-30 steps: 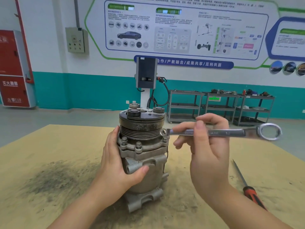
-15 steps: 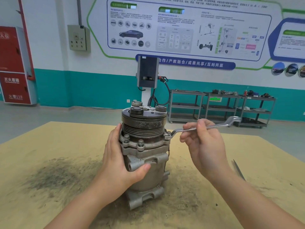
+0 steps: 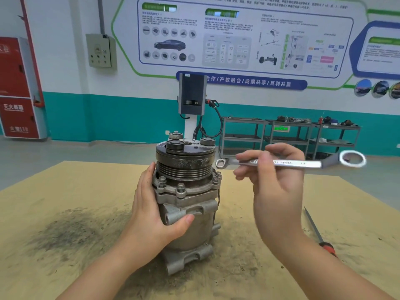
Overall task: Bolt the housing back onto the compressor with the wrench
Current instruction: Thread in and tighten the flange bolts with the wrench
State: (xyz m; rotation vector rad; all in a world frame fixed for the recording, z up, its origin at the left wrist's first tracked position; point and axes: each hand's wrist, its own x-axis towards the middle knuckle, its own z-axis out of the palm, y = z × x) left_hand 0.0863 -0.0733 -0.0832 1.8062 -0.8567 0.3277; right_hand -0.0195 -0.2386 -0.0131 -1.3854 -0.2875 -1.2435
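Head view: one compressor stands upright on the tan board tabletop, at centre, over a dark patch of grit. Housing sits as a flanged collar below the grooved pulley. Bolts visible on the flange: three counted, two at front left, one at right; any others are hidden behind the pulley. One wrench, double ring-ended, lies roughly level in the air to the right of the pulley. Its small ring end is just above the right-hand bolt; contact cannot be told. Its large ring end points away to the right. One screwdriver, red and black handle, lies on the tabletop at far right, well apart from the compressor.

Left hand: wrapped on the compressor body, palm against its left side, fingers up along the flange and pulley, thumb curled across the front under a cast port. Right hand: pinches the wrench shank near its middle between thumb and fingertips, the other fingers loosely curled below it

Background: three metal shelf racks along the teal wall
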